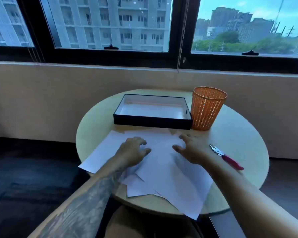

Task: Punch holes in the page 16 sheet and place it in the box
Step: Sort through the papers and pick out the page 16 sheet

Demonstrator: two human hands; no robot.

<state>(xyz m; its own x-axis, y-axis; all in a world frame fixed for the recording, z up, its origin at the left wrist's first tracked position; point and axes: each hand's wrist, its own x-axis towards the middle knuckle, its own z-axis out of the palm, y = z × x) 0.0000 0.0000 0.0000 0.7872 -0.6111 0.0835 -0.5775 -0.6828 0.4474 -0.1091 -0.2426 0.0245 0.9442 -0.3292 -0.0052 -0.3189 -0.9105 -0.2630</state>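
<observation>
Both hands on a loose pile of white sheets on the round table. Left hand fingers curled, right hand spread flat. Black box open behind the pile, orange mesh basket touching its right side. Red-handled hole punch lies right of the right hand, untouched. Page numbers unreadable.

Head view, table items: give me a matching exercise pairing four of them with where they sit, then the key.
Things:
1. box
2. mesh basket
3. hole punch
4. loose sheets

Places:
A. right of the right hand, lying flat
B. under both hands
C. far side, middle, open
D. touching the box's right end

Pairs: 1-C, 2-D, 3-A, 4-B
</observation>
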